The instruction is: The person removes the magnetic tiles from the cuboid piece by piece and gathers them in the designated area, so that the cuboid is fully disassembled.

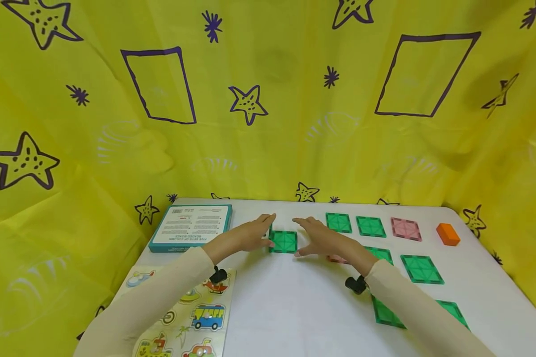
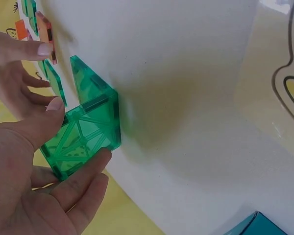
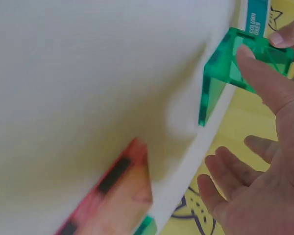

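Near the far middle of the table, two green translucent magnetic tiles meet along one edge. One lies flat, the flat tile (image 1: 284,242); the upright tile (image 2: 81,137) stands at its left side. My left hand (image 1: 250,236) holds the upright tile, thumb on one edge and fingers on the opposite one. My right hand (image 1: 318,238) hovers just right of the pair, fingers spread and holding nothing. Its thumb (image 3: 259,73) overlaps the green tiles in the right wrist view. A pink tile (image 3: 120,191) lies below that hand, partly hidden by the right forearm in the head view.
More green tiles (image 1: 422,269) and another pink tile (image 1: 406,229) lie spread on the right. An orange block (image 1: 448,234) sits beyond them. At the left are a teal-edged box (image 1: 192,225) and a vehicle puzzle board (image 1: 230,302). A yellow curtain (image 1: 277,158) hangs behind the table.
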`<state>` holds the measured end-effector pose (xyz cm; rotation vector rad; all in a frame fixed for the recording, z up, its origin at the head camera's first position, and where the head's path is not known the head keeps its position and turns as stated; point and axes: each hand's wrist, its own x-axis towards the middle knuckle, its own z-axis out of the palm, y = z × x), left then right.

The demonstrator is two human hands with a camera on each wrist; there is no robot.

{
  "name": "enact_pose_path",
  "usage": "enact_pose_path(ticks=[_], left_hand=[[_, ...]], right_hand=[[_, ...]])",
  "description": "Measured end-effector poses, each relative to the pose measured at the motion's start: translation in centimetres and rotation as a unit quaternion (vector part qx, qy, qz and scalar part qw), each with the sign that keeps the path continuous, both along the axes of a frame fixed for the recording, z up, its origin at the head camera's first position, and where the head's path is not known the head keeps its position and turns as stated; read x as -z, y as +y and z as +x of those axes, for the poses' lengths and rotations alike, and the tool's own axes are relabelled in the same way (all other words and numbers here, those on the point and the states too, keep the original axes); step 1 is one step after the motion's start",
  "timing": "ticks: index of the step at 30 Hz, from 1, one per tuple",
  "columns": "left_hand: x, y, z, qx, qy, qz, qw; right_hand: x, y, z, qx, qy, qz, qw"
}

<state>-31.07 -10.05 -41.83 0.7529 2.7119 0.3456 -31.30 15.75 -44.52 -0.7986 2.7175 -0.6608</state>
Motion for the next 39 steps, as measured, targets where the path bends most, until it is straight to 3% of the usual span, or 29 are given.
enact_pose_path(ticks=[8,15,26,39], left_hand=[[-0.4,0.4,0.3,0.013,0.005,0.005,0.9999],[-0.3,0.5,0.2,0.014,0.009,-0.004,0.9998],[-0.5,0.4,0.2,0.018,0.009,-0.004,0.9998],[-0.1,0.3,0.0,0.018,0.007,-0.006,0.9998]], right_hand=[[0.9,-2.5,-0.8,0.022,-0.006,0.088,0.9959],[1.2,-2.8,-1.1,0.007,-0.004,0.069,0.9976],[1.6,-2.7,-1.2,0.027,-0.002,0.056,0.9981],[1.4,-2.4,-0.8,0.013,0.044,0.014,0.9988]])
